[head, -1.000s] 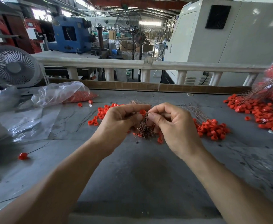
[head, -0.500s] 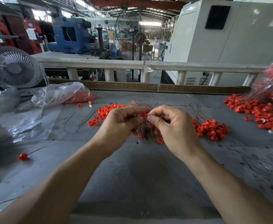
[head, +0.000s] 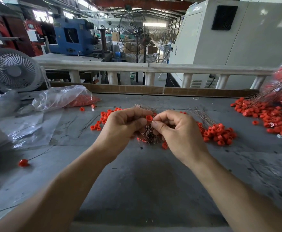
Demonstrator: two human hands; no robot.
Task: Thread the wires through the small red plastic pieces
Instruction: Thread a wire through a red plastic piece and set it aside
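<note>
Grey table (head: pixel 136 181), workshop hall: I log my left hand (head: pixel 121 129) pinching a red plastic piece (head: pixel 149 118) and wire bundle (head: pixel 148 134). Right hand (head: pixel 178 133) pinches, its content too small to tell. Loose red pieces (head: pixel 218 133), bag (head: pixel 61 97), white fan (head: pixel 13 71).

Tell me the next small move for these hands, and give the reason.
Probably the right hand should ease its pinched wire tip into the red piece that the left hand pinches. The piece sits right at the right fingertips, and the wire bundle hangs below in the left grip. Whether the tip has already entered is too fine to tell.
</note>
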